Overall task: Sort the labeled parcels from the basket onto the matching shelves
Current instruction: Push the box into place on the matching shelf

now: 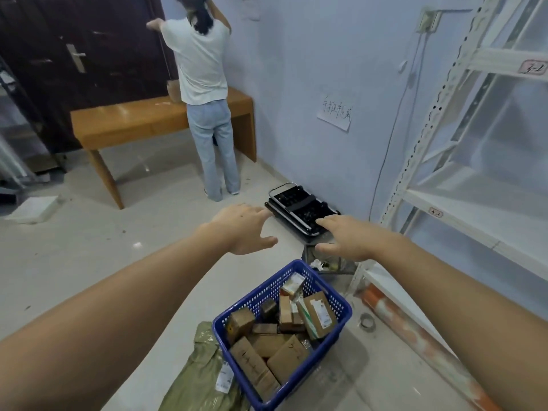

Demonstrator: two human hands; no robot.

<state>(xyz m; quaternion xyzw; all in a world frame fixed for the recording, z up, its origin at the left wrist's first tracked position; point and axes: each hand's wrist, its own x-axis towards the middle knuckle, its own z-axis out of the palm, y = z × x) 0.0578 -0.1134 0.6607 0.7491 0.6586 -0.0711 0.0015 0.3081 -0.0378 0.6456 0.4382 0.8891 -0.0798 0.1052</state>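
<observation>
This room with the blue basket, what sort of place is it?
Probably a small parcel sorting or storage room: a blue basket of cardboard parcels, white metal shelves with number tags.

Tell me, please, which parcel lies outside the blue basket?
The green plastic-wrapped parcel on the floor beside the basket; the brown cardboard ones sit inside it.

Pale blue wall (311, 54), grey tile floor (74, 262), wooden table (133, 120), dark door (74, 40)

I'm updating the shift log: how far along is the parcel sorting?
Nothing looks done: the white shelves in view hold no parcels. Nothing is in hand either; the left hand and right hand are open and empty above the floor. Left: the blue basket is full of cardboard parcels.
</observation>
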